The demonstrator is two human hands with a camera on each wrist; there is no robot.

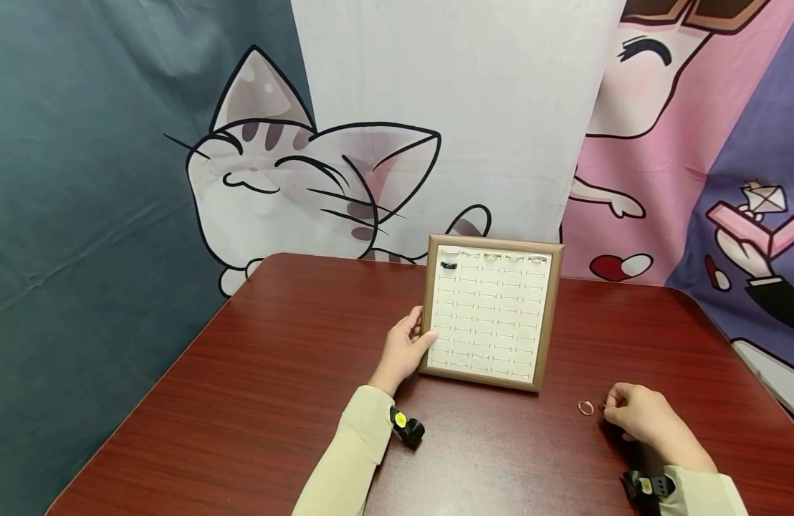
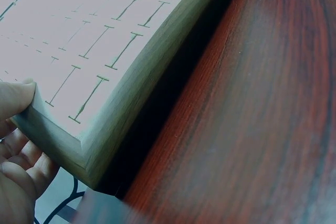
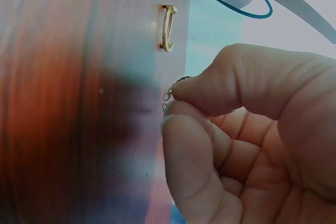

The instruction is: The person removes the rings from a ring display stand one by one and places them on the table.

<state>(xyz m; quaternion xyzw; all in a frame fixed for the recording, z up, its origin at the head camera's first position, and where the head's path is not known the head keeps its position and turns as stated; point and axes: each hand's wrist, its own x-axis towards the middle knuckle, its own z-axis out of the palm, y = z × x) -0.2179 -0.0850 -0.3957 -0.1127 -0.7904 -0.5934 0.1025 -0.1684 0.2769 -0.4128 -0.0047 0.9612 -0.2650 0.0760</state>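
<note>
A ring display board (image 1: 487, 315) with a wooden frame and a white slotted pad leans upright on the table. My left hand (image 1: 402, 347) grips its left edge, thumb on the front, fingers behind. Several rings line the top row, among them a gold ring (image 1: 492, 256); a dark ring (image 1: 448, 266) sits at the left just below. To the right of the board, my right hand (image 1: 642, 414) pinches a small ring (image 3: 167, 96) between thumb and fingers, mostly hidden by the fingertips. A gold-coloured ring (image 1: 585, 408) lies on the table just left of that hand.
The reddish-brown wooden table (image 1: 274, 358) reaches back to a cartoon-printed cloth (image 1: 371, 72). Black wrist cameras, such as the left wrist camera (image 1: 408, 429), sit on both wrists. A dark cable (image 2: 65, 200) shows below the table edge.
</note>
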